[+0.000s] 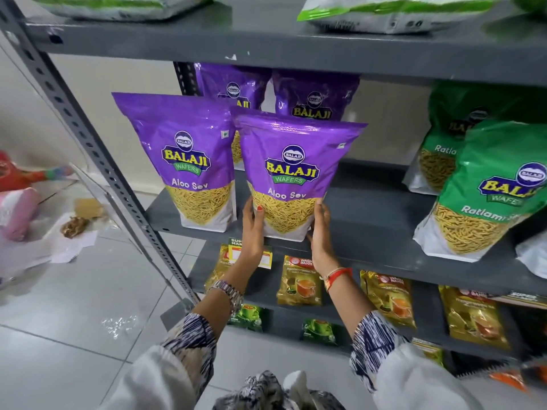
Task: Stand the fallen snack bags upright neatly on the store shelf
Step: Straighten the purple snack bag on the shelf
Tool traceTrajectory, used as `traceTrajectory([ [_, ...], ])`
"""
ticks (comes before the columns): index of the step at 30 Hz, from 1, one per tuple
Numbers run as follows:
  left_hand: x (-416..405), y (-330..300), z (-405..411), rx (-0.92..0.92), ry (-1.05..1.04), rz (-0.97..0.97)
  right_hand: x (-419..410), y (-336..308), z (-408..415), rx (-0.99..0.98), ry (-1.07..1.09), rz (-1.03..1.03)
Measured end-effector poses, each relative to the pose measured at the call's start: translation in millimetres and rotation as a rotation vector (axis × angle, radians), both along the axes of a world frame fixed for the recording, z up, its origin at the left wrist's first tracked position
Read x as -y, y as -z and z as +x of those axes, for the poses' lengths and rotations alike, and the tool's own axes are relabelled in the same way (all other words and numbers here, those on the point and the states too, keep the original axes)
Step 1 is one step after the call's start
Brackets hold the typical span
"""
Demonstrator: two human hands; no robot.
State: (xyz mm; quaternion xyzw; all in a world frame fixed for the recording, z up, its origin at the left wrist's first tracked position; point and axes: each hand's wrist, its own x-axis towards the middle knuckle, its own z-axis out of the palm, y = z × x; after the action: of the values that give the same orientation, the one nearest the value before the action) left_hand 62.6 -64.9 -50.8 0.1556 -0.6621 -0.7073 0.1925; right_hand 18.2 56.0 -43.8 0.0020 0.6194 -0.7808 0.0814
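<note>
A purple Aloo Sev bag (pixel 293 173) stands upright at the front edge of the grey middle shelf (pixel 373 232). My left hand (pixel 253 229) presses its lower left side and my right hand (pixel 321 232) its lower right side, so both hold it. Another purple bag (pixel 183 155) stands upright just to its left. Behind them two more purple bags (pixel 313 96) stand at the back, partly hidden. Green Ratlami Sev bags (pixel 488 187) stand upright on the right of the same shelf.
The shelf above (pixel 266 39) hangs low and carries flat green-and-white bags. Tea packets (pixel 299 282) fill the lower shelf. A slanted perforated metal post (pixel 88 137) borders the left. Clutter and paper lie on the tiled floor at left.
</note>
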Motion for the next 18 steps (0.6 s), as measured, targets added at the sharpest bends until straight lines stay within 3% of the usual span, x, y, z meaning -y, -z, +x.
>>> traceTrajectory([
  [3,6,2,2,0.061,-0.001,-0.017,3,-4,7,0.019,0.125,0.044],
  [5,9,4,11,0.070,-0.051,-0.048,6,-2,20,0.009,0.318,0.064],
  [8,25,8,29,-0.073,-0.237,-0.010,18,8,52,-0.142,0.462,0.085],
  [13,82,1,43,-0.195,-0.647,-0.040,66,17,85,-0.346,0.039,0.223],
  [18,138,-6,29,-0.094,-0.626,-0.024,116,-9,74,-0.189,-0.313,0.248],
])
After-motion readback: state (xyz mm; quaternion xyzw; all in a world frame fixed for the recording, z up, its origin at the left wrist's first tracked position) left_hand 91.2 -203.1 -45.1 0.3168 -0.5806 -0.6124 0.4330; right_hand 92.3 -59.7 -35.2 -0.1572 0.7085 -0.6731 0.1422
